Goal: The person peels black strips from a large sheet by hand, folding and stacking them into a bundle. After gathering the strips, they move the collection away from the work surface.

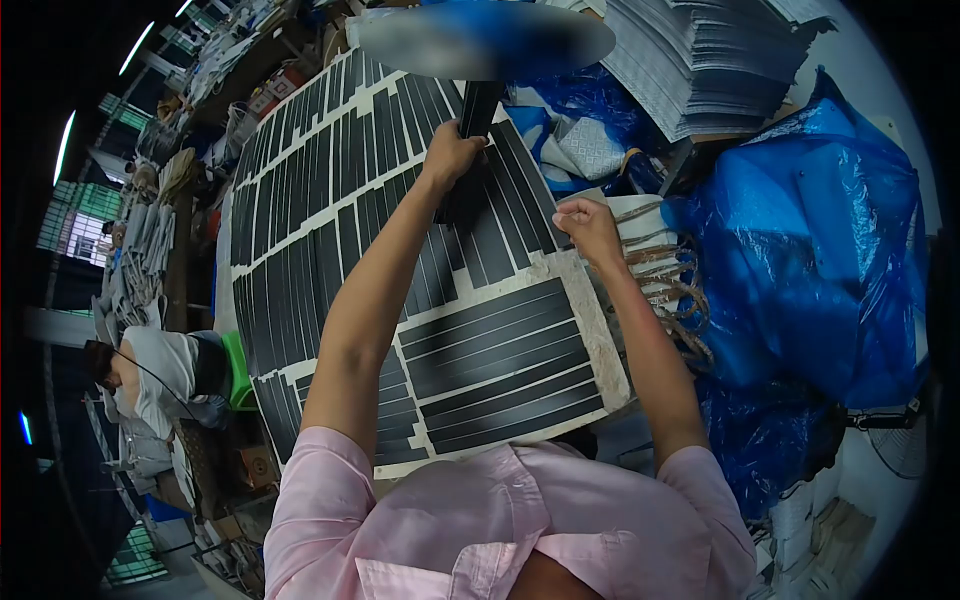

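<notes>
My left hand point(455, 156) is wrapped round a bundle of black strips point(481, 105), held over the far right part of a pale board point(612, 380). The bundle's lower end hangs below my fingers and blends with the dark rows beneath. Several rows of black strips point(500, 345) lie side by side on the board, with narrow pale gaps between them. Beside the board's right edge, my right hand point(590, 232) is closed, thumb against curled fingers. What it pinches, if anything, is too small to make out.
Blue plastic sheeting point(800, 260) covers a bulky pile on the right. Brown cord loops point(680, 300) hang beside the board. A tall stack of grey sheets point(690, 70) stands at the back right. To the left, a person in white point(165, 365) is near a green stool point(238, 370).
</notes>
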Motion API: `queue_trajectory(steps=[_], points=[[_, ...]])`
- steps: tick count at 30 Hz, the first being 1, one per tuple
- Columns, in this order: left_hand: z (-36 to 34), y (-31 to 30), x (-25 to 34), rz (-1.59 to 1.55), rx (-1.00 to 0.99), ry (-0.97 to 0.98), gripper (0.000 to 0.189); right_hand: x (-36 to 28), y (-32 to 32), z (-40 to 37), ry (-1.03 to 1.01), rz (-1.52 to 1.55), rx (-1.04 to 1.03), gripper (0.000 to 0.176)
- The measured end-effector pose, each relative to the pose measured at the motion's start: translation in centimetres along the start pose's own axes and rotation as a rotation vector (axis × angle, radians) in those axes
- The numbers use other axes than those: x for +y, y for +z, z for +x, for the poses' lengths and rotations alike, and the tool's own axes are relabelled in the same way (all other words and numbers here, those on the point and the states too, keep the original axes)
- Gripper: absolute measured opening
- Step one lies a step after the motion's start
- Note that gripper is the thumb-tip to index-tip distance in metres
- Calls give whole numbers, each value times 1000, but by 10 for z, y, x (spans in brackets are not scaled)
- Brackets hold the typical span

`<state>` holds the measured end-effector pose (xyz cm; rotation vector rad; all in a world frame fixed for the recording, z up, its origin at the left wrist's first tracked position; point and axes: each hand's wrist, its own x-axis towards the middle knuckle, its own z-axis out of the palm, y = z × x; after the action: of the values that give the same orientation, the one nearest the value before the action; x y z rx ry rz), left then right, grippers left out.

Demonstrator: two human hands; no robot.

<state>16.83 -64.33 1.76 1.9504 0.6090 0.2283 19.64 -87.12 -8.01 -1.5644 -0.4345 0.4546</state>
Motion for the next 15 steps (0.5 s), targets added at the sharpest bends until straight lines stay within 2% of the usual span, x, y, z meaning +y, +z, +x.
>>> queue_trajectory(steps=[3, 5, 6, 8, 12, 15], points=[[-3, 8, 7, 53, 5, 22, 30, 5, 0, 0, 51, -21, 5, 16], [-9, 13, 16, 319, -65, 100, 32, 6, 2, 1, 47, -63, 28, 15], [-8, 17, 15, 318, -69, 95, 32, 6, 2, 0, 54, -64, 28, 15], [-4, 24, 15, 431, -239, 151, 33, 3, 2, -1, 55, -66, 29, 15], [12, 35, -8, 548, -278, 194, 34, 13, 2, 4, 55, -92, 35, 16], [15, 40, -14, 559, -204, 227, 33, 19, 4, 4, -1, -128, 52, 18]])
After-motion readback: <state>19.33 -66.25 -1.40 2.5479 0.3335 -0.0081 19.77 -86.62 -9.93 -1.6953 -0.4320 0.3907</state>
